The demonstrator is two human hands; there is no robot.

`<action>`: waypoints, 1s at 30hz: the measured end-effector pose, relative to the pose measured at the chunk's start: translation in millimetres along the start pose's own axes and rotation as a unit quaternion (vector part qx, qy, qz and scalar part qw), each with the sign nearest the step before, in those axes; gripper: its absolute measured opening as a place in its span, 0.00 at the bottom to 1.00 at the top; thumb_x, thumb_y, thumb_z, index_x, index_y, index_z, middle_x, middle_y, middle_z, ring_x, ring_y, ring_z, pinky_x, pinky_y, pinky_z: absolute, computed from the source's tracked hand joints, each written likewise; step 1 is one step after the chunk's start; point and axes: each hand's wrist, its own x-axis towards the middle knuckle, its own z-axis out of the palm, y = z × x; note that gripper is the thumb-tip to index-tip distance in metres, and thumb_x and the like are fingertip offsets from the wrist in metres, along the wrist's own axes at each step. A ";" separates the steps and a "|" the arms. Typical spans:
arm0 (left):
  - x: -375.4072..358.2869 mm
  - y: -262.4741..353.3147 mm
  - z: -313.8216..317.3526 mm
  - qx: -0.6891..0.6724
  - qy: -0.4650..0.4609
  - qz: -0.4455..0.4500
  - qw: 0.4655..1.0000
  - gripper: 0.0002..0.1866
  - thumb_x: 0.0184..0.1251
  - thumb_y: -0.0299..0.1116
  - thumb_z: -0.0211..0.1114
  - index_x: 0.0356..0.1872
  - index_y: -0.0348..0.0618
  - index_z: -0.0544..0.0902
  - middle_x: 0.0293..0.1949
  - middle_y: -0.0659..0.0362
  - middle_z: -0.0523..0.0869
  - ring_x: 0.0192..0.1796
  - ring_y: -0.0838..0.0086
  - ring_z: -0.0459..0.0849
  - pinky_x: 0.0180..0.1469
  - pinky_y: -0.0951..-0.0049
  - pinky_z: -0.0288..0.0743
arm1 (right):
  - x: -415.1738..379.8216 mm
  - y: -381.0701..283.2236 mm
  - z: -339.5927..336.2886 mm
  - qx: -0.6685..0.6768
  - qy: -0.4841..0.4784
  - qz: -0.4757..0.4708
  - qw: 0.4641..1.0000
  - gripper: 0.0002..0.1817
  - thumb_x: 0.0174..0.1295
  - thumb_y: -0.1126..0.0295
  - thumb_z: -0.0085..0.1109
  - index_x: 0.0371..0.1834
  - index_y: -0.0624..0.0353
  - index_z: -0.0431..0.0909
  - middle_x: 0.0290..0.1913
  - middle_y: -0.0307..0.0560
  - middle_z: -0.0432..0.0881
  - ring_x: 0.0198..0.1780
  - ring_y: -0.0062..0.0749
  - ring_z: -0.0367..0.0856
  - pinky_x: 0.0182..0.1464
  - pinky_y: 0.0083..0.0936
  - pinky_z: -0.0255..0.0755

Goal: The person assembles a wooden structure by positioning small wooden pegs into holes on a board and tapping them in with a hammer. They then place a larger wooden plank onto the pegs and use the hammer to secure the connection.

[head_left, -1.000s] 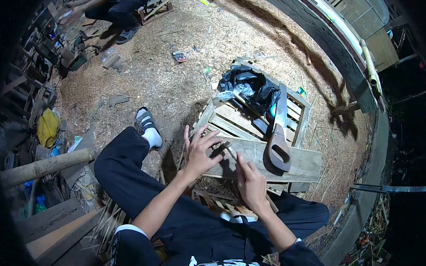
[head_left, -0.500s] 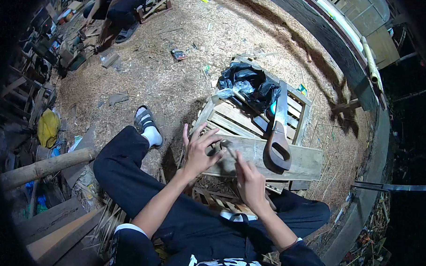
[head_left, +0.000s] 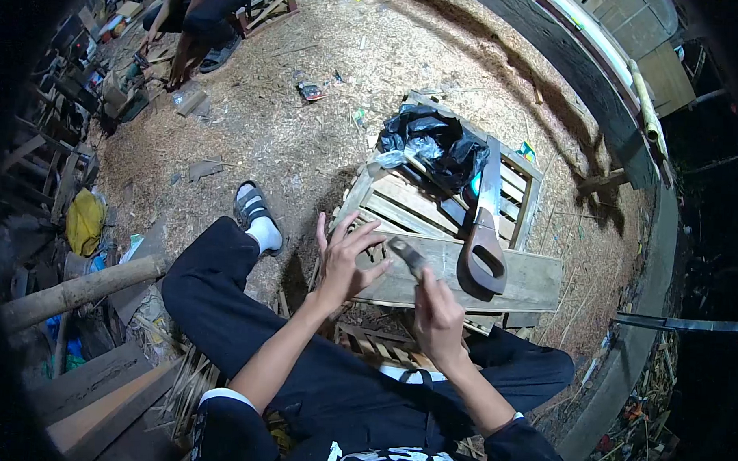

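Observation:
My right hand (head_left: pixel 440 321) is closed around a hammer (head_left: pixel 407 252), whose head is raised over the grey wooden board (head_left: pixel 530 283). To its left, my left hand (head_left: pixel 342 266) is at the board's left end, fingertips bent together; anything small between them is too tiny to make out. The board lies across a slatted wooden crate (head_left: pixel 402 206). A handsaw (head_left: pixel 487 226) rests with its wooden handle on the board and its blade over the crate. Beside the blade sits a black plastic bag (head_left: pixel 445 144).
Another person (head_left: pixel 210 18) crouches at the upper left, hands near the ground. A wooden pole (head_left: pixel 82 290) and scrap planks (head_left: pixel 95 383) lie at the left. A long beam (head_left: pixel 570 63) runs along the upper right. Wood shavings cover the ground.
The hammer, blurred between my hands before, now shows more clearly, its head higher in view. My right hand has turned and shifted slightly; my left hand stays in place.

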 end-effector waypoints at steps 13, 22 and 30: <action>3.7 2.7 -4.0 -0.011 -0.001 -0.006 1.000 0.22 0.58 0.49 0.81 0.51 0.53 0.94 0.66 0.64 0.88 0.80 0.58 0.72 0.85 0.34 0.33 | 14.2 -4.4 -10.1 -0.038 -0.091 0.050 0.994 0.30 0.74 0.75 0.61 0.80 0.47 0.74 0.38 0.57 0.82 0.32 0.57 0.86 0.33 0.48 0.78; -1.1 0.5 -3.0 -0.011 0.001 0.001 1.000 0.23 0.57 0.50 0.82 0.52 0.55 0.94 0.66 0.63 0.88 0.80 0.58 0.71 0.85 0.33 0.31 | 16.8 -12.8 -15.3 -0.038 -0.098 0.054 0.993 0.29 0.75 0.72 0.61 0.79 0.46 0.73 0.35 0.57 0.82 0.32 0.61 0.84 0.35 0.53 0.74; -0.9 -0.1 -2.6 -0.016 0.004 0.006 1.000 0.23 0.57 0.51 0.82 0.52 0.54 0.94 0.66 0.62 0.88 0.79 0.58 0.72 0.84 0.32 0.30 | 10.4 -7.1 -7.4 -0.004 -0.088 0.052 0.995 0.30 0.75 0.73 0.60 0.80 0.46 0.72 0.37 0.59 0.82 0.32 0.61 0.86 0.33 0.52 0.78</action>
